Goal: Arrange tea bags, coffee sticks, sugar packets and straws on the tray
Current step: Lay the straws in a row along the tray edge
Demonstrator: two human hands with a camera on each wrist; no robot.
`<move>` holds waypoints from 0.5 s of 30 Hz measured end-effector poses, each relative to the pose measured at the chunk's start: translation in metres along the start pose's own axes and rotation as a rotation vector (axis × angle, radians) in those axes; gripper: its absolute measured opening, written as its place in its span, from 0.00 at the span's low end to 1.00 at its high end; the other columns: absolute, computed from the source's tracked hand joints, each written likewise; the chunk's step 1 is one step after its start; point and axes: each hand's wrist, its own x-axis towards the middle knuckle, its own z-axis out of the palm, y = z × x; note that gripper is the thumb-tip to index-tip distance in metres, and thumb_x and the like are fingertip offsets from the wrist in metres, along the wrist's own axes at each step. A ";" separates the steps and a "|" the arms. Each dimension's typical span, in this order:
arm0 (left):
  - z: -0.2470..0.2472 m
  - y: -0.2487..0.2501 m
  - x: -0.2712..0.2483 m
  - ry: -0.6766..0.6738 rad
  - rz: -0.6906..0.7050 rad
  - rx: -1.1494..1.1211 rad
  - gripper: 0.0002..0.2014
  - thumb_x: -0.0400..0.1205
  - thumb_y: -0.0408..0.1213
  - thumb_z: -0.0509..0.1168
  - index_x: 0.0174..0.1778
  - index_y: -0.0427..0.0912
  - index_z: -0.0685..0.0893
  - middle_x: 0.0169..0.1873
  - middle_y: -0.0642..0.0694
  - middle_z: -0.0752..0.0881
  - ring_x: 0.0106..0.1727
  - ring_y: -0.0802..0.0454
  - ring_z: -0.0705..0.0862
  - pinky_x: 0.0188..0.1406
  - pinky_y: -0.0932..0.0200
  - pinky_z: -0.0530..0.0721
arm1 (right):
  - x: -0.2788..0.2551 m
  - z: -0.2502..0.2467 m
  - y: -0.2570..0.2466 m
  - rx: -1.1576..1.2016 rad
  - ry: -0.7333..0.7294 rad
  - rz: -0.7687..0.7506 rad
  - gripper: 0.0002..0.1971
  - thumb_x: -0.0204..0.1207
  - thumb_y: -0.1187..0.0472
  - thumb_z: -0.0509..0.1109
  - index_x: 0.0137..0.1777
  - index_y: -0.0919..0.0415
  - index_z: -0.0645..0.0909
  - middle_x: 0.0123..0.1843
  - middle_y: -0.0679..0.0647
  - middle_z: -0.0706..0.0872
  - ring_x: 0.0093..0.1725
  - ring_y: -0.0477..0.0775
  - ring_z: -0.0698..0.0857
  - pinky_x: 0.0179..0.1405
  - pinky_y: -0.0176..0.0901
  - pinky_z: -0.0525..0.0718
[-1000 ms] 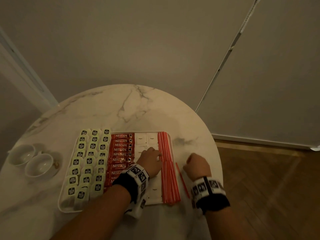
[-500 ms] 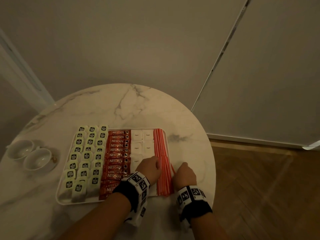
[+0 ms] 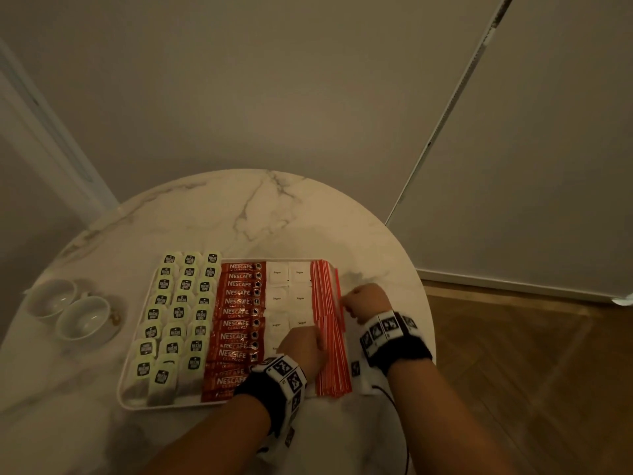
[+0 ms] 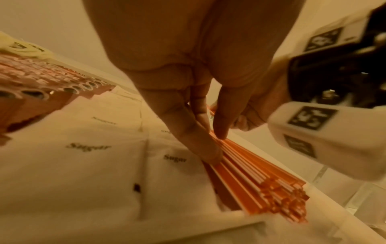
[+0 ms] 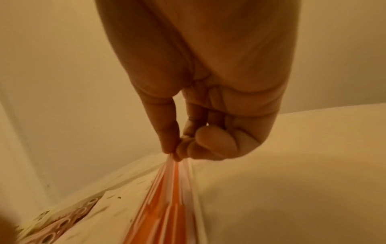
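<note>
A white rectangular tray (image 3: 127,389) sits on the round white marble table (image 3: 246,214), filled in columns from left to right: pale green tea bags with dark labels (image 3: 178,313), red Nescafe coffee sticks (image 3: 239,323), white paper sugar packets (image 3: 287,298), and a band of thin red-and-white straws (image 3: 329,334) along the tray's right edge.

The left hand (image 3: 303,347) rests at the near part of the tray, where sugar packets meet straws; in the left wrist view its straight fingers (image 4: 200,148) press down on the straw bundle (image 4: 256,173), apart rather than curled. The right hand (image 3: 368,301) is at the right rim, further along the straws, its thumb and curled fingers (image 5: 177,148) pinching the straws (image 5: 169,198) together.

Against a second ago, the single loose straw that lay on the table just right of the tray is gone from there — the right hand, then near it, has since travelled toward the far end of the band. The left hand has barely moved.

Two white ceramic cups (image 3: 68,311) stand on the table, well left of the tray.
</note>
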 end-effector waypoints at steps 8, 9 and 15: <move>0.001 -0.008 0.002 -0.026 -0.010 -0.040 0.03 0.79 0.35 0.64 0.39 0.45 0.79 0.45 0.44 0.86 0.44 0.49 0.84 0.43 0.59 0.83 | 0.039 0.013 -0.022 -0.136 0.006 0.055 0.08 0.72 0.62 0.71 0.34 0.64 0.79 0.31 0.55 0.80 0.30 0.53 0.79 0.20 0.37 0.69; 0.001 -0.008 0.002 -0.031 -0.006 -0.039 0.03 0.79 0.34 0.64 0.39 0.45 0.78 0.46 0.43 0.86 0.44 0.49 0.84 0.42 0.59 0.83 | 0.041 0.015 -0.022 -0.140 0.017 0.061 0.09 0.73 0.61 0.71 0.34 0.63 0.78 0.33 0.55 0.80 0.31 0.53 0.79 0.20 0.37 0.68; 0.002 -0.009 0.004 -0.018 0.024 -0.030 0.08 0.79 0.36 0.63 0.35 0.47 0.74 0.43 0.44 0.85 0.43 0.49 0.84 0.43 0.59 0.81 | 0.050 0.020 -0.023 -0.127 0.025 0.055 0.10 0.73 0.60 0.71 0.34 0.62 0.77 0.38 0.57 0.82 0.36 0.56 0.81 0.28 0.40 0.75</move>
